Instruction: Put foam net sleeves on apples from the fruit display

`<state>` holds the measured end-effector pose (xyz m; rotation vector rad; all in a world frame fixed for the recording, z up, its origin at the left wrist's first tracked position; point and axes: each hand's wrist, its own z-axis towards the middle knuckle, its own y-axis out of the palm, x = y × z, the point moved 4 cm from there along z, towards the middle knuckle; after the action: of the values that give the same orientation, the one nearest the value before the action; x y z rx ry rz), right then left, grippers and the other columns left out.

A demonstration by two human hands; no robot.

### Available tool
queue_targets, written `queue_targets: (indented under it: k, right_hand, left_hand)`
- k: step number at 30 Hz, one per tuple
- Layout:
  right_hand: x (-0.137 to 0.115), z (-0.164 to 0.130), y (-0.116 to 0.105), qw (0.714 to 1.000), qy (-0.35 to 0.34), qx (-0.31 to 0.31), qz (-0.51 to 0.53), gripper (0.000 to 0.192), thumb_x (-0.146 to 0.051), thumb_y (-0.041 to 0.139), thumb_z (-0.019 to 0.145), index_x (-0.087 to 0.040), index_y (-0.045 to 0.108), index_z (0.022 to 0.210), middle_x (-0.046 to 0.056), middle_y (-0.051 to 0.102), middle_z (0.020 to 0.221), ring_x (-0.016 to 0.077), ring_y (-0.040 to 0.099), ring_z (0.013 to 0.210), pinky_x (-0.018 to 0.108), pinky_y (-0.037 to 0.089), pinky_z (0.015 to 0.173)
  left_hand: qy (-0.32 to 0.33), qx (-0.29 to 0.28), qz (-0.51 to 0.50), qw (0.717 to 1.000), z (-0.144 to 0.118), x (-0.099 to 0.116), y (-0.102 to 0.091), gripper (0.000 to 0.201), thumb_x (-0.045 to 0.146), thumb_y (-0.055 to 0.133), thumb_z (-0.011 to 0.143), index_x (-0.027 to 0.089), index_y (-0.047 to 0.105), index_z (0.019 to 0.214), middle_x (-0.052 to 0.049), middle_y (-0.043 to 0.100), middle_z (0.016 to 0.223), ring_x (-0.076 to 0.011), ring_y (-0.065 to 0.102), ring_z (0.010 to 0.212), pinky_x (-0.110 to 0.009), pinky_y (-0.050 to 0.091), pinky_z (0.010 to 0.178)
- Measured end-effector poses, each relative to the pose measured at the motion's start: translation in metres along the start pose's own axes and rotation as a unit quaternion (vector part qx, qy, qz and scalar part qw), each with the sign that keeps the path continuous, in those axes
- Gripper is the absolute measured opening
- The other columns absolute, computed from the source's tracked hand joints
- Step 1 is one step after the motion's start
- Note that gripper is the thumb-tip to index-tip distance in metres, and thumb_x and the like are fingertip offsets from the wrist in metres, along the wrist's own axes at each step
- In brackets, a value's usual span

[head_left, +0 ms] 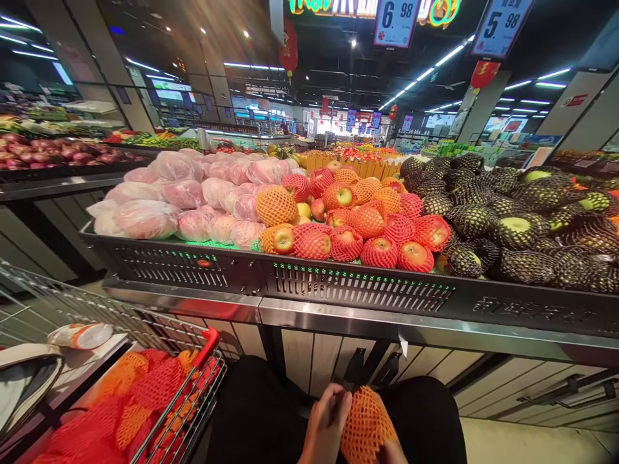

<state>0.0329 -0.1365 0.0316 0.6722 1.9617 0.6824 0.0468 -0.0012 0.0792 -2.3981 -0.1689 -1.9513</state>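
Observation:
Low at the bottom of the view, my left hand (326, 422) grips the left side of an orange foam net sleeve (365, 422) with a fruit inside. My right hand (393, 452) is mostly hidden under that netted fruit and supports it from below. Both hands are held close to my dark-clothed body, in front of the fruit stand's steel edge (338, 316). On the stand lie apples in red and orange foam nets (367, 235).
A shopping cart (145, 399) at lower left holds a pile of red and orange foam nets. The black display tray (271, 274) also carries bagged pink fruit (193, 193) at left and fruit in black nets (522, 219) at right. Price signs hang overhead.

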Motion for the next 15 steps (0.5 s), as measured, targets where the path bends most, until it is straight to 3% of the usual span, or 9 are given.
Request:
queue_targets:
  k: [4,9,12,15]
  right_hand:
    - [-0.01,-0.001,0.009,1.0,-0.003,0.002,-0.021,0.057,-0.033,0.09,0.057,-0.028,0.071,0.111,0.006,0.074,0.111,0.03,0.067,0.106,0.044,0.048,0.099]
    - [-0.015,0.002,0.029,0.992,-0.009,-0.097,-0.076,0.048,-0.022,0.088,0.053,-0.023,0.073,0.099,0.006,0.076,0.095,0.0258,0.07,0.091,0.035,0.052,0.085]
    - [-0.011,0.002,0.032,0.989,0.004,-0.116,-0.095,0.054,-0.015,0.087,0.045,-0.022,0.075,0.097,0.006,0.076,0.097,0.0252,0.07,0.093,0.031,0.052,0.085]
    - [-0.008,-0.001,0.027,0.996,0.019,-0.074,-0.04,0.061,-0.02,0.089,0.043,-0.022,0.076,0.103,0.01,0.076,0.108,0.0306,0.069,0.104,0.038,0.051,0.094]
  left_hand:
    - [0.0,-0.009,-0.067,0.998,0.001,-0.006,0.003,0.055,0.063,0.064,0.078,0.021,0.045,0.109,0.008,0.041,0.058,-0.0102,0.038,0.056,-0.023,0.029,0.057]
    - [0.076,0.046,-0.144,0.986,0.002,0.004,-0.002,0.048,0.056,0.066,0.081,0.019,0.049,0.106,0.007,0.041,0.065,-0.0057,0.033,0.054,-0.021,0.024,0.055]
    - [0.044,0.068,-0.191,0.978,0.012,0.002,-0.012,0.05,0.058,0.07,0.077,0.019,0.051,0.1,0.008,0.041,0.063,-0.0049,0.034,0.053,-0.019,0.026,0.053]
    - [-0.012,0.078,-0.234,0.969,0.024,-0.014,-0.018,0.059,0.061,0.077,0.067,0.019,0.05,0.098,0.006,0.05,0.062,-0.0083,0.046,0.058,-0.02,0.034,0.057]
